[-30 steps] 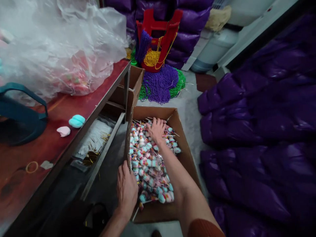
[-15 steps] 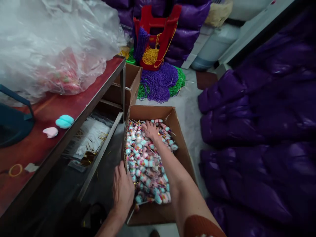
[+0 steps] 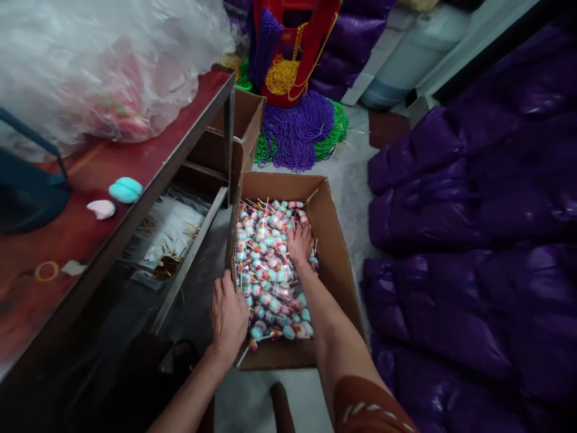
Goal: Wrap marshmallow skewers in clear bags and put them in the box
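An open brown cardboard box [image 3: 331, 240] sits on the pale floor just beside the red-topped metal-framed table [image 3: 148, 162], and it is heaped with pastel pink, blue and white wrapped lollipops on thin sticks [image 3: 265, 264]. The left hand [image 3: 229, 316] lies flat over the box's near left wall, fingers curled onto the rim, which seems to steady the box. The right hand [image 3: 300, 242] reaches into the heap toward the far right side, fingers spread and pressed down among the sweets; whether it has closed on any cannot be told. On the table lie a crumpled clear plastic bag [image 3: 108, 60], a teal marshmallow-like piece [image 3: 125, 189] and a pink one [image 3: 101, 208]. Glossy purple filled sacks [image 3: 473, 198] crowd the right side.
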The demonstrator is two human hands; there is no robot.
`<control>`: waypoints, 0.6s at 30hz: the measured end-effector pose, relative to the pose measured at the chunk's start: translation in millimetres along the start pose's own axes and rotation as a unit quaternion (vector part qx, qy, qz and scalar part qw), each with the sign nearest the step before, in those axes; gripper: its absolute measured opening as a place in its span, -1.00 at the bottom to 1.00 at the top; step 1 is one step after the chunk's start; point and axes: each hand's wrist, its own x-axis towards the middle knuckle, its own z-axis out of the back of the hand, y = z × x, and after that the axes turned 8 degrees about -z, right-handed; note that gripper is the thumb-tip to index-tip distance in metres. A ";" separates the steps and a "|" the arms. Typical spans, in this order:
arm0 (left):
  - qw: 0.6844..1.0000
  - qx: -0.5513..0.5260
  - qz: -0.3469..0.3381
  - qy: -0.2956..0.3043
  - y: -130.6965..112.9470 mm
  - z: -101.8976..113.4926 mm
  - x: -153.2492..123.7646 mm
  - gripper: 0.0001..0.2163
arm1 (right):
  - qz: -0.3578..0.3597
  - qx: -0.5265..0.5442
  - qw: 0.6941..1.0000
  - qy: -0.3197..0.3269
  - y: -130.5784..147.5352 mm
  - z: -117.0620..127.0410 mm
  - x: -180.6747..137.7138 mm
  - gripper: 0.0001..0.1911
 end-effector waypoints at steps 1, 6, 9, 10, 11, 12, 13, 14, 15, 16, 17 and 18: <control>1.000 -0.002 0.002 0.004 -0.3 1.9 0.4 -0.62 | 0.006 0.003 1.000 0.006 3.1 8.4 1.8 -0.23; 1.000 -0.003 0.007 0.008 -2.4 9.0 1.7 -0.59 | 0.102 -0.003 0.995 0.015 31.6 51.7 -41.0 -0.30; 1.000 -0.009 0.007 0.005 -2.4 9.5 2.0 -0.60 | 0.303 -0.049 0.951 0.040 48.6 48.2 -95.7 -0.30; 1.000 -0.011 0.007 0.005 -1.6 9.4 2.1 -0.60 | 0.335 -0.060 0.939 0.050 52.0 41.5 -110.6 -0.30; 1.000 -0.013 0.006 0.006 -0.5 9.2 2.3 -0.60 | 0.343 -0.068 0.935 0.058 54.2 33.0 -122.2 -0.30; 1.000 -0.014 0.004 0.006 0.9 9.1 2.6 -0.60 | 0.338 -0.072 0.936 0.066 55.4 23.5 -129.9 -0.30; 1.000 -0.015 0.002 0.005 2.5 9.1 2.9 -0.60 | 0.326 -0.076 0.940 0.074 56.1 14.0 -134.1 -0.29; 1.000 -0.016 0.001 0.002 4.1 9.4 3.2 -0.59 | 0.315 -0.078 0.942 0.083 56.7 5.4 -135.3 -0.29; 1.000 -0.017 0.001 0.000 5.7 9.9 3.5 -0.58 | 0.309 -0.080 0.943 0.094 57.8 -1.3 -134.4 -0.29; 1.000 -0.018 0.001 -0.001 7.0 10.8 3.7 -0.58 | 0.306 -0.081 0.943 0.105 59.6 -5.1 -132.2 -0.29; 1.000 -0.020 0.001 0.001 8.1 11.9 3.8 -0.57 | 0.303 -0.082 0.943 0.114 62.1 -5.4 -129.3 -0.29; 1.000 -0.023 0.002 0.005 8.9 13.0 3.8 -0.56 | 0.300 -0.082 0.943 0.122 65.0 -1.7 -126.2 -0.29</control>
